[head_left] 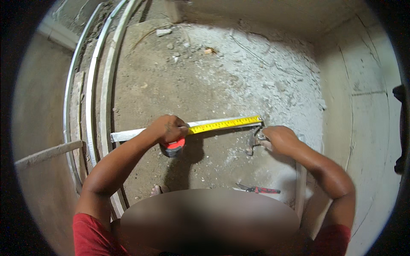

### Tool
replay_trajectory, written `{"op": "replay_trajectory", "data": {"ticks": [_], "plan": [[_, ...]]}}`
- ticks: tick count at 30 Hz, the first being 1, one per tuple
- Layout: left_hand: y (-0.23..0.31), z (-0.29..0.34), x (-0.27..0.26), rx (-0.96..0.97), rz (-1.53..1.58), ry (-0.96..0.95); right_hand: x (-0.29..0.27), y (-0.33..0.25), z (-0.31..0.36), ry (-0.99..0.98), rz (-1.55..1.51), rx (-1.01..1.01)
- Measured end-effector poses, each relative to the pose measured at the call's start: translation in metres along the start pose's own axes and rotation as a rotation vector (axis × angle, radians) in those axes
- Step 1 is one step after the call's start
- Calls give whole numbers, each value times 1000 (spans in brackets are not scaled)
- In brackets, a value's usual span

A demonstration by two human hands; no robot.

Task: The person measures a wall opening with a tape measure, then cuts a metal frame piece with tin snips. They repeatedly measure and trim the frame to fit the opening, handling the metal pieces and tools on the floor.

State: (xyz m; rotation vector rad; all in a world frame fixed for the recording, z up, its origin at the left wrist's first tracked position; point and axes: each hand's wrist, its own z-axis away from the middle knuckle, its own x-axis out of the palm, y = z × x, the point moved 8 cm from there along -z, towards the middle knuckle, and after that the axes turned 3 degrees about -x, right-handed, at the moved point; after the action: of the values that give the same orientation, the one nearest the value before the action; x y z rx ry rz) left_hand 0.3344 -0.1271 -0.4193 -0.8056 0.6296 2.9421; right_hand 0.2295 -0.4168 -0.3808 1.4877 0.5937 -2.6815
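My left hand (171, 129) is closed around a tape measure (172, 149) with a red and dark case. Its yellow blade (224, 124) stretches to the right along a pale, narrow bar (124, 135), reaching about the bar's right end. Close to that end, my right hand (280, 140) is closed on a hammer (251, 147). The hammer's metal head shows left of the fingers, just below the blade's tip; most of its handle is hidden by the hand.
Red-handled snips (265, 190) lie on the dusty floor nearer me. Long metal and wooden strips (90, 94) run along the left. A pale wall (363, 115) rises on the right. White powder (273, 81) and small rubble (171, 46) cover the far floor.
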Motion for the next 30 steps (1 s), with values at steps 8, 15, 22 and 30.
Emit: {"op": "replay_trajectory", "data": {"ticks": [8, 15, 22, 30], "plan": [[3, 0, -1, 43, -28, 22, -11, -2, -53, 280, -89, 18], [-1, -2, -6, 19, 59, 39, -84, 75, -114, 609, -334, 319], [1, -2, -1, 112, 37, 73, -105, 139, -142, 967, 59, 534], [1, -4, 0, 115, 39, 80, -52, 136, -125, 782, 140, 245]]}}
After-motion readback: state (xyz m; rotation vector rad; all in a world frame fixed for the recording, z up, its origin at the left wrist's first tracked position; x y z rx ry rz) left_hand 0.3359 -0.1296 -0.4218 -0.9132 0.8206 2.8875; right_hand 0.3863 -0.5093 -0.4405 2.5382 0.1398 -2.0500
